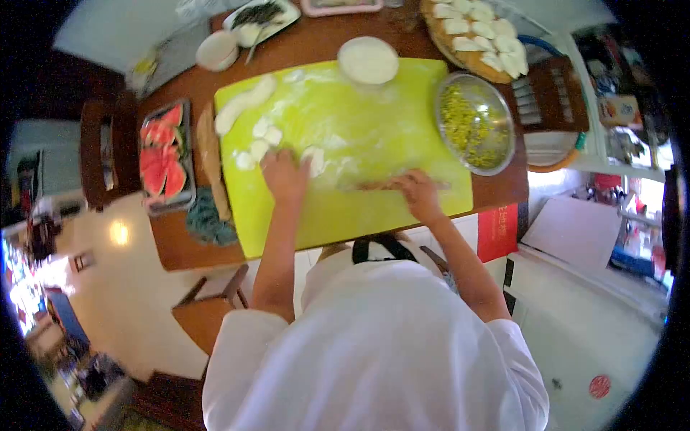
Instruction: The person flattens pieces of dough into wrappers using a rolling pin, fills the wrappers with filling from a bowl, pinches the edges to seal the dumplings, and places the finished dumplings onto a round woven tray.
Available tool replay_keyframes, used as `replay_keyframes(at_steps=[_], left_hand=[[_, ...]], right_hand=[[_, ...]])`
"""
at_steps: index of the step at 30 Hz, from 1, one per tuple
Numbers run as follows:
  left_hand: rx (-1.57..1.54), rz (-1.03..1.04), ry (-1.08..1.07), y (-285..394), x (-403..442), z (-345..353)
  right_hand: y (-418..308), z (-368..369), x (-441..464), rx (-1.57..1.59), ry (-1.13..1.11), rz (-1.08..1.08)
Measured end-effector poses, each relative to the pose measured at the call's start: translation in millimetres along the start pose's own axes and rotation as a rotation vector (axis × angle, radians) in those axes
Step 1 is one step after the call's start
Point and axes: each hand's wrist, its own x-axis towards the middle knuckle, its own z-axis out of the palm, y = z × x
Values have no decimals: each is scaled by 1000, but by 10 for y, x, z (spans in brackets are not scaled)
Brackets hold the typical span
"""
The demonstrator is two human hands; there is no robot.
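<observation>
On the green mat (359, 223) my left hand (285, 174) rests among the dough pieces, its fingertips beside a flattened round of dough (314, 159). Whether its fingers hold anything is not clear. My right hand (417, 190) is closed over a thin rolling pin (374, 185), which is blurred and lies across the mat. Several small dough pieces (259, 149) sit just beyond my left hand. A long dough roll (243, 106) lies at the mat's upper left. At the mat's far edge stands a white bowl (368, 60), apparently of flour.
A metal bowl of yellow-green filling (474, 123) stands at the right. Behind it is a round tray of white dumplings (478, 32). On the left are a tray of watermelon slices (163, 154), a long wooden stick (209, 158) and a dark green cloth (210, 219).
</observation>
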Motion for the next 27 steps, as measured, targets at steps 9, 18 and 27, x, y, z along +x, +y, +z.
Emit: replay_keyframes(at_steps=[9,18,27], left_hand=[[-465,77,-471,524,223,205],[-298,347,-692,709,185,213],[-161,341,-695,767,408,251]], right_hand=[[0,375,426,25,-210,-141],[-244,623,724,-283,-4,56],[-229,735,1218,-211,71,155]])
